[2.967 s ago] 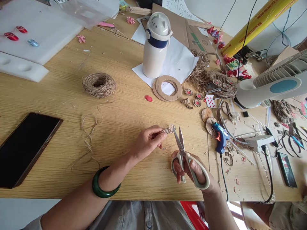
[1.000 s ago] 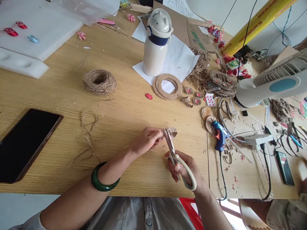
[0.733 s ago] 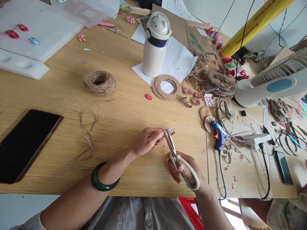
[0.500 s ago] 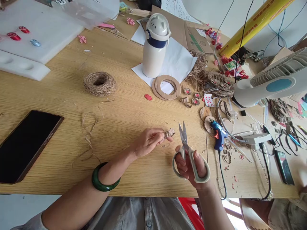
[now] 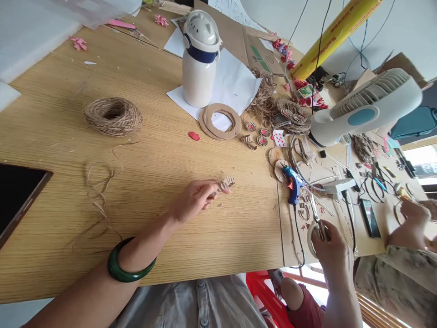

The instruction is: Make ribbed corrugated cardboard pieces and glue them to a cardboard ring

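- The left hand (image 5: 194,199) pinches a small notched corrugated cardboard strip (image 5: 225,183) between thumb and fingers, with the strip pointing to about two o'clock from the hand.
- The right hand (image 5: 331,248) is closed around the looped handles of the scissors (image 5: 316,232), now well apart from the strip at about four o'clock. Earlier the blades were at the strip.
- The scissors now sit over the near edge of the worktop (image 5: 205,241), just below the blue glue gun (image 5: 290,187). Their blades are hard to make out.
- Bare worktop surrounds the strip from six to nine o'clock, with loose twine (image 5: 99,196) further out at nine.
- A black phone (image 5: 17,191) is cut off by the left frame edge.
- A co-worker's hand (image 5: 413,214) rests at the far right, at about three o'clock from the scissors.
- The whole view has tilted since the earlier frames.
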Demonstrator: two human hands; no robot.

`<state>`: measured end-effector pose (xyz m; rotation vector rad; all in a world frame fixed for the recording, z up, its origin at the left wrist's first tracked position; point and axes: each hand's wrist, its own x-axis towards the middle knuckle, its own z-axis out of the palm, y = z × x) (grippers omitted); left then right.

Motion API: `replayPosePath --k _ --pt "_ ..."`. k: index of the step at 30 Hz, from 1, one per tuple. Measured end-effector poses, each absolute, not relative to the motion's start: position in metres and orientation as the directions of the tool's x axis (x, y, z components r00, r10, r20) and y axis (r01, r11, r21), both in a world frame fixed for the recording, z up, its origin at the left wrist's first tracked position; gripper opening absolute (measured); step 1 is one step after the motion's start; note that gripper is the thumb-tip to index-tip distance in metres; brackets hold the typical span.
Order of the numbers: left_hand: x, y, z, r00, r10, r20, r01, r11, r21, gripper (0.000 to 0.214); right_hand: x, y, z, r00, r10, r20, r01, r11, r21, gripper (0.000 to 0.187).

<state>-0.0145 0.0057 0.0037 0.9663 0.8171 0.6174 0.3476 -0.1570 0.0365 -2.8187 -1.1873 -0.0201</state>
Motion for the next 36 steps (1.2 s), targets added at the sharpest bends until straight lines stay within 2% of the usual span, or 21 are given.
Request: replayPosePath --k 5,9,11,13,14,15,17,19,21,24,26,28,30,33,36 --pt "-0.011 0.001 0.0 0.544 0.781 -0.307 -0.126 0.437 0.89 0.032 0.369 -0.18 0.026 0.745 0.664 -0.065 0.665 -0.747 -0.01 0.054" --pt "-0.009 0.001 -0.003 0.52 0.812 -0.265 -0.118 0.375 0.919 0.03 0.389 -0.18 0.018 0.678 0.726 -0.117 0.727 -0.686 -0.042 0.059" --pt "-0.009 0.001 -0.004 0.526 0.815 -0.244 -0.095 0.342 0.935 0.031 0.393 -0.175 0.022 0.66 0.741 -0.121 0.748 -0.664 0.011 0.057" --pt "-0.009 0.001 -0.004 0.55 0.799 -0.244 -0.076 0.339 0.938 0.033 0.382 -0.163 0.031 0.656 0.752 -0.061 0.755 -0.654 0.051 0.051" --pt "-0.009 0.001 -0.004 0.565 0.787 -0.248 -0.069 0.345 0.936 0.033 0.369 -0.155 0.036 0.643 0.766 -0.012 0.766 -0.643 0.01 0.047" --pt "-0.009 0.001 -0.004 0.58 0.775 -0.251 -0.064 0.351 0.934 0.034 0.351 -0.145 0.04 0.62 0.781 0.079 0.785 -0.613 -0.094 0.042" --pt "-0.008 0.001 -0.003 0.604 0.755 -0.255 -0.06 0.363 0.93 0.036 0.303 -0.12 0.045 0.539 0.818 0.2 0.807 -0.433 -0.403 0.033" --pt "-0.007 0.002 -0.001 0.604 0.755 -0.256 -0.073 0.372 0.925 0.035 0.251 -0.093 0.046 0.372 0.913 0.168 0.749 -0.188 -0.635 0.02" --pt "-0.007 0.003 0.001 0.58 0.772 -0.258 -0.091 0.376 0.922 0.033 0.208 -0.066 0.045 0.165 0.975 0.146 0.66 0.0 -0.751 0.013" --pt "-0.009 0.006 0.004 0.517 0.815 -0.26 -0.094 0.356 0.93 0.031 0.175 -0.032 0.044 -0.064 0.958 0.279 0.633 0.255 -0.731 0.026" --pt "-0.011 0.008 0.006 0.478 0.84 -0.258 -0.078 0.333 0.94 0.03 0.17 -0.015 0.042 -0.159 0.955 0.249 0.575 0.295 -0.763 0.03" --pt "-0.013 0.01 0.006 0.443 0.861 -0.251 -0.062 0.308 0.949 0.03 0.169 -0.005 0.038 -0.162 0.966 0.202 0.498 0.257 -0.828 0.026" --pt "-0.013 0.011 0.005 0.395 0.886 -0.242 -0.053 0.285 0.957 0.031 0.168 -0.002 0.031 -0.104 0.963 0.248 0.49 0.267 -0.83 0.021" --pt "-0.013 0.012 0.002 0.329 0.912 -0.246 -0.053 0.278 0.959 0.032 0.162 -0.004 0.021 -0.064 0.913 0.402 0.612 0.354 -0.707 0.012" --pt "-0.011 0.011 0.001 0.317 0.918 -0.239 -0.06 0.271 0.961 0.03 0.157 -0.007 0.014 -0.093 0.895 0.436 0.686 0.375 -0.624 0.011"
